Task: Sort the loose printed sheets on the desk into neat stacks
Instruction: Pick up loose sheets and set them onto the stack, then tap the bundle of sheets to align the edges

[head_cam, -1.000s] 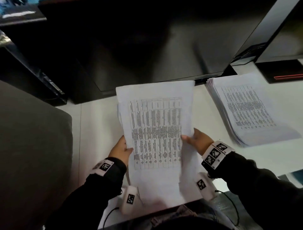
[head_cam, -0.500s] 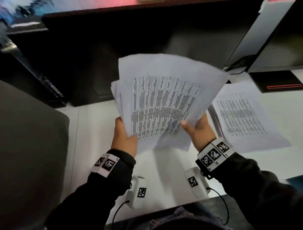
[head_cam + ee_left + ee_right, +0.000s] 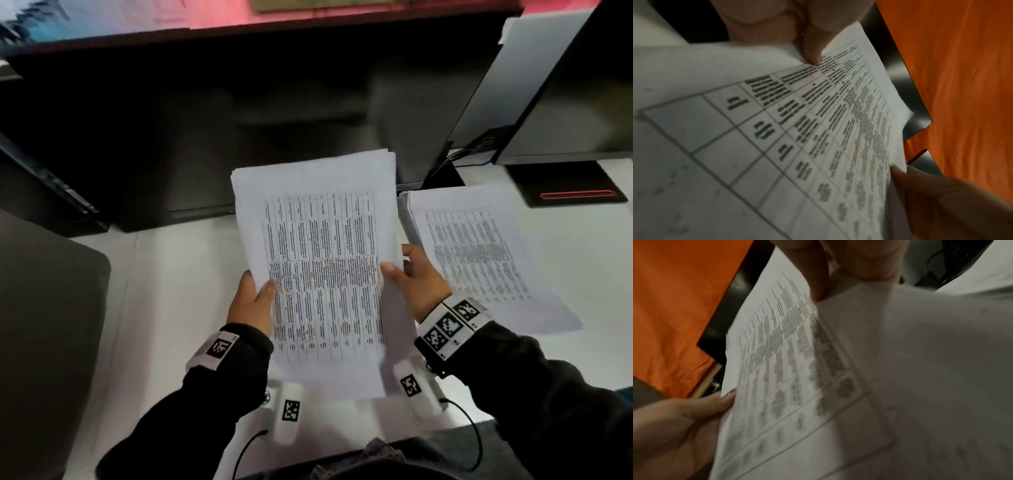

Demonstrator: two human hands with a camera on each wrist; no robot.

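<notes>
Above the white counter [image 3: 178, 274], both hands, left hand [image 3: 251, 303] and right hand [image 3: 416, 282], grasp the printed sheets [image 3: 322, 260], now squared and lowered from their earlier fanned, raised position, beside the resting stack [image 3: 479, 253].

A thick bundle of printed table sheets [image 3: 318, 260] is being held above the middle of the white desk [image 3: 178, 284], the left hand [image 3: 251, 305] gripping its left edge and the right hand [image 3: 419, 286] its right edge. A second stack of printed sheets [image 3: 479, 257] is lying on the desk just right of it, before a black monitor stand [image 3: 565, 186] at the far right edge. A large dark monitor [image 3: 239, 137] is standing along the far edge.
</notes>
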